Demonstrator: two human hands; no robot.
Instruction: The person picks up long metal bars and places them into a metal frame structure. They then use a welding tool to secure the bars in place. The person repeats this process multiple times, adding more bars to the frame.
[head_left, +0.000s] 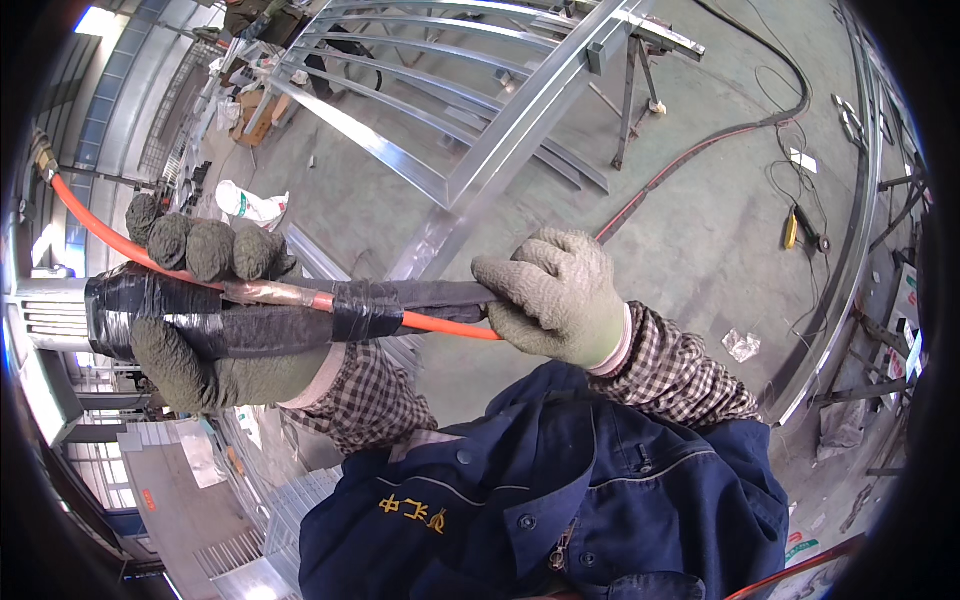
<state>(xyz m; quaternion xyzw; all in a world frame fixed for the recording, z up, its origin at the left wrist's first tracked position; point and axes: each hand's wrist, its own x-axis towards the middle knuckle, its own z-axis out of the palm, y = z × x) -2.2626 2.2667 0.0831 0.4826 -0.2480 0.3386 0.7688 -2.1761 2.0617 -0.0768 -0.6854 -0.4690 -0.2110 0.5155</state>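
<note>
While the black-taped cable bundle [240, 315] with its orange hose [450, 327] is held level at chest height, the left hand [215, 330] is clenched around its thick end and the right hand [555, 300] pinches the thin end. A loosened gloved grip could likely drop it onto the steel frame [500, 130] below.

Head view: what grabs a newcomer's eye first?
Dead centre, two grey-gloved hands grip a black-taped cable bundle with an orange hose running through it: left hand wraps the thick end, right hand holds the thinner end. Behind, a shiny steel frame rests on trestles over the concrete floor.
</note>
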